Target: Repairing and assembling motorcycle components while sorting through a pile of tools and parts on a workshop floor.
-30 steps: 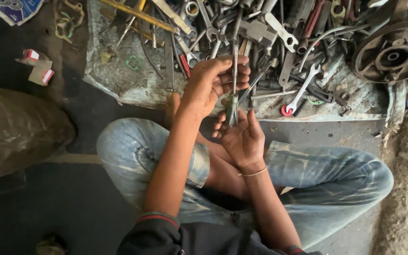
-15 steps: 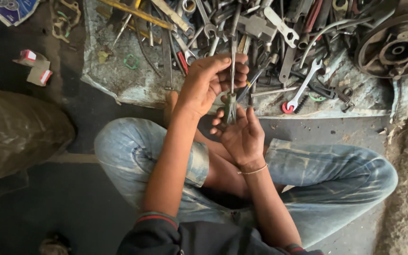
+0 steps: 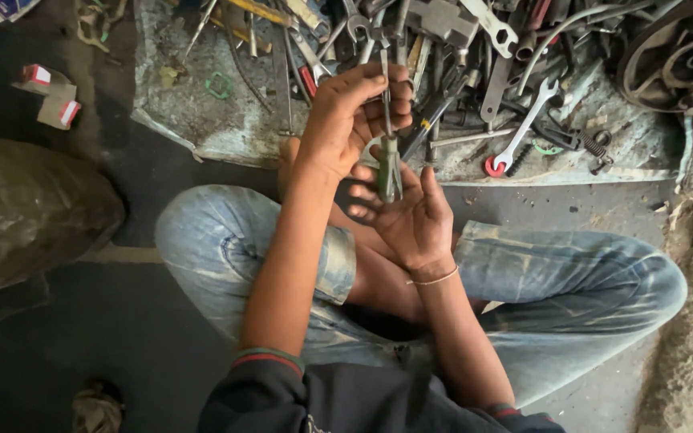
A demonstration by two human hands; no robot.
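Observation:
I sit cross-legged in blue jeans on a dark floor. My left hand (image 3: 345, 120) is closed around the metal shafts of a bundle of long tools, screwdrivers by the look of them. Their dark green handles (image 3: 388, 168) hang down into my right hand (image 3: 411, 218), which is cupped palm up below them with the fingers curled about the handle ends. A thin bracelet circles my right wrist. Both hands are held over my knees, just in front of the tool pile.
A dirty sheet (image 3: 202, 120) on the floor carries a heap of several spanners, pliers and rods, among them a red-tipped open spanner (image 3: 516, 132). A metal wheel hub (image 3: 683, 56) lies far right. A dark bulky sack (image 3: 26, 208) sits left, small red-and-white boxes (image 3: 50, 96) beyond it.
My hands have stayed on the bundle of tools and kept nearly the same pose; the fingers of the left hand have shifted slightly along the shafts.

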